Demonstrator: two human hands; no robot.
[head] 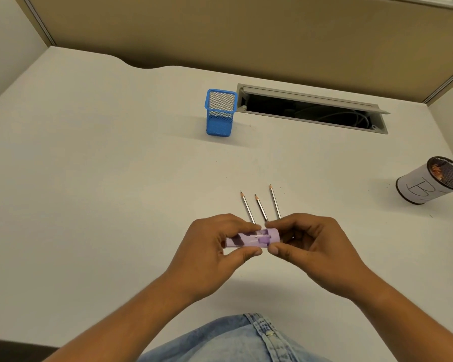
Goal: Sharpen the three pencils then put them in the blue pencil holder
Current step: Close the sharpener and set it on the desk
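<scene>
Three thin grey pencils lie side by side on the white desk, tips pointing away: the left pencil (247, 206), the middle pencil (260, 207) and the right pencil (275, 201). Their near ends are hidden behind my hands. Just in front of them I hold a purple cylindrical sharpener (254, 239) sideways above the desk. My left hand (215, 249) pinches its left end, my right hand (314, 246) pinches its right end. The blue mesh pencil holder (219, 113) stands upright and empty farther back, left of centre.
A white-wrapped mesh cup (429, 182) with shavings inside stands at the right edge. An open cable slot (311, 109) is cut into the desk behind the holder. Beige partition walls (246, 30) close the back.
</scene>
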